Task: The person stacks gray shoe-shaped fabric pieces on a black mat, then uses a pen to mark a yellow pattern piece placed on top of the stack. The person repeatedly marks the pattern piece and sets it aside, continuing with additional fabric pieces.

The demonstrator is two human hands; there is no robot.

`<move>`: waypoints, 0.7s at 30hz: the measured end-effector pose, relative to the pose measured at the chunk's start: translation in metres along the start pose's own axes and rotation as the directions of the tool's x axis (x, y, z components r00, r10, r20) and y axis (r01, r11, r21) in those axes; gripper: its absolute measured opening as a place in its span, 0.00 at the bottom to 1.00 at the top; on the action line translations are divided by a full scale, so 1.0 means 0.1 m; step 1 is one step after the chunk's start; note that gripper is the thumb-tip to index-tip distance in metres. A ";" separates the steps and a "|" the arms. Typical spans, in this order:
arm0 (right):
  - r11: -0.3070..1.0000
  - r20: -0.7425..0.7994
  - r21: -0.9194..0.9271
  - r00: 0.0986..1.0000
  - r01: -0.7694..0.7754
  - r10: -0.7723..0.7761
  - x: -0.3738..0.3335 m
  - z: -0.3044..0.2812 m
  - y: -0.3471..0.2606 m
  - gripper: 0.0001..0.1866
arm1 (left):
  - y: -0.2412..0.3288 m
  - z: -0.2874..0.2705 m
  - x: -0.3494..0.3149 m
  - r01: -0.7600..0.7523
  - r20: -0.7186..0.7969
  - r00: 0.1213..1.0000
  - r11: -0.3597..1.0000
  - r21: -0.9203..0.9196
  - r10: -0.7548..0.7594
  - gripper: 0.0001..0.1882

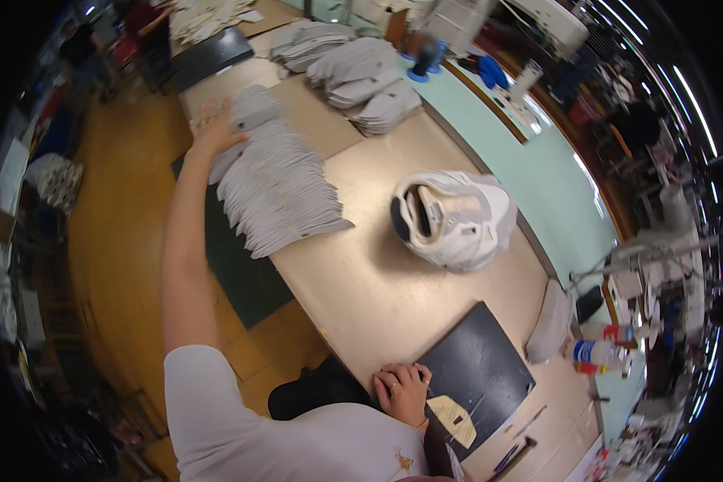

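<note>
My left hand [214,127] reaches far out to the upper left and rests with spread fingers on the far end of a long fanned row of grey cut pieces [277,185] lying on the beige worktable [377,297]. My right hand [402,390] lies with curled fingers on the table's near edge, touching the corner of a dark cutting mat [482,365]. It holds nothing. A small cream cut piece [455,418] lies on the mat just right of that hand. A white shoe upper [451,218] sits in the middle of the table.
More stacks of grey pieces [360,74] lie at the table's far end, beside another dark mat [211,55]. A grey piece [549,321], bottles [598,353] and pens [522,446] are at the right. A green floor mat [241,273] lies left of the table.
</note>
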State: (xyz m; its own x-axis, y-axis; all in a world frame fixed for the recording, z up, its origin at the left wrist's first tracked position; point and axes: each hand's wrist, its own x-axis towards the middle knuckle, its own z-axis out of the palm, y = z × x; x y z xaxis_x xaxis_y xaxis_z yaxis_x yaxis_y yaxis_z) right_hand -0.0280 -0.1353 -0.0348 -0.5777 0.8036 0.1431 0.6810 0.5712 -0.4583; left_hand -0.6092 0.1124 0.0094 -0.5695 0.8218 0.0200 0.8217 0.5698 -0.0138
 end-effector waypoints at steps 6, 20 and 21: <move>0.986 -0.043 0.152 0.997 0.066 -0.060 -0.03 -0.03 0.17 0.04 | 0.29 -0.01 -0.19 -0.512 -0.596 0.671 0.857 0.057 0.441 0.51; 0.921 -0.387 0.170 0.836 -0.350 0.389 -1.06 -0.69 0.52 0.11 | 4.25 -0.44 -3.42 -0.938 -0.522 -0.062 -0.229 -0.261 0.850 0.35; 0.918 -0.397 0.148 0.828 -0.369 0.397 -1.14 -0.69 0.58 0.10 | 4.48 -0.27 -3.53 -0.932 -0.538 -0.052 -0.235 -0.276 0.841 0.35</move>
State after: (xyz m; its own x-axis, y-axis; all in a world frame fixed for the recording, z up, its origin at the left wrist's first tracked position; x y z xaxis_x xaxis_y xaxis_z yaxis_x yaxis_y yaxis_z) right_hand 0.1090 -0.1824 -0.0172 -0.0295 0.9582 0.2846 0.7714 0.2028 -0.6031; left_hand -0.0389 0.0774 0.0235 0.7329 0.4319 0.5256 0.3443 -0.9019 0.2610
